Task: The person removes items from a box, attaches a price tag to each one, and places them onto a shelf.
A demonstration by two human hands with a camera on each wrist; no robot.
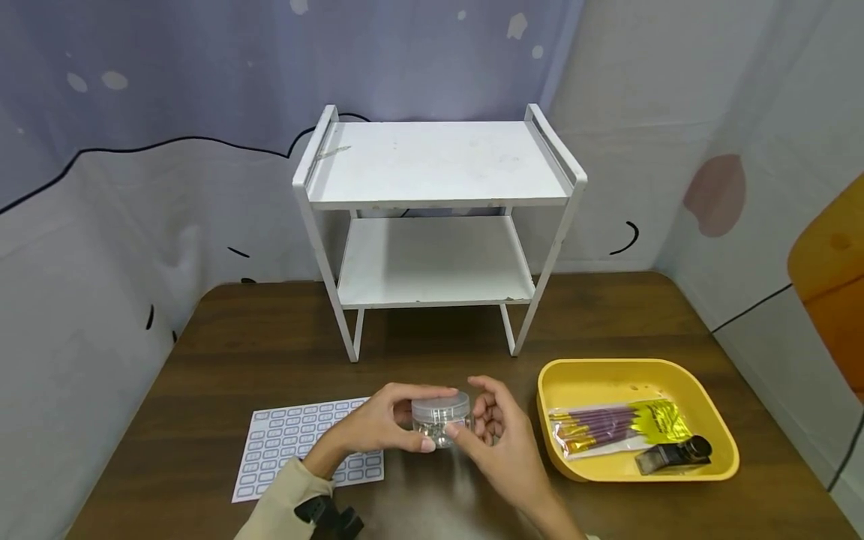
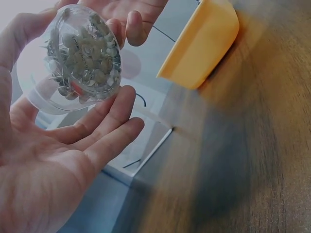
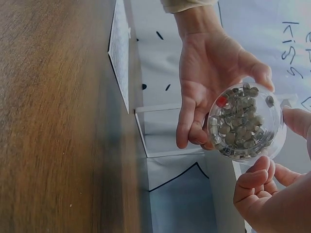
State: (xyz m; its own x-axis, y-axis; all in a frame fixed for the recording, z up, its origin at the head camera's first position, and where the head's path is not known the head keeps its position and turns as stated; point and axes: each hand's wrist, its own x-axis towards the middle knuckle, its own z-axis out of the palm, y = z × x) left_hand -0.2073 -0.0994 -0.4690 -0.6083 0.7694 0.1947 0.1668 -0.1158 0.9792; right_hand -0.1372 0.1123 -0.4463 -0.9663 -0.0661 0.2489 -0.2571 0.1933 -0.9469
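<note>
A clear round jar of silver thumbtacks [image 1: 432,433], one of them red, is held above the table between both hands. Its translucent lid [image 1: 441,405] is on top. My left hand [image 1: 374,424] grips the jar from the left, the thumb low at the front and a finger along the lid. From the right, my right hand [image 1: 506,446] pinches it, thumb at the front and the other fingers curled at its side. In both wrist views the tacks [image 2: 87,58] show through the jar's bottom, and the left hand's lower fingers [image 3: 187,124] extend past the jar.
A sheet of blue-framed labels [image 1: 286,442] lies under the left forearm. At the right, a yellow tray [image 1: 607,362] holds a plastic pack of purple-handled brushes [image 1: 601,427] and a small black-capped item [image 1: 673,454]. A white two-tier shelf [image 1: 442,161] stands at the back.
</note>
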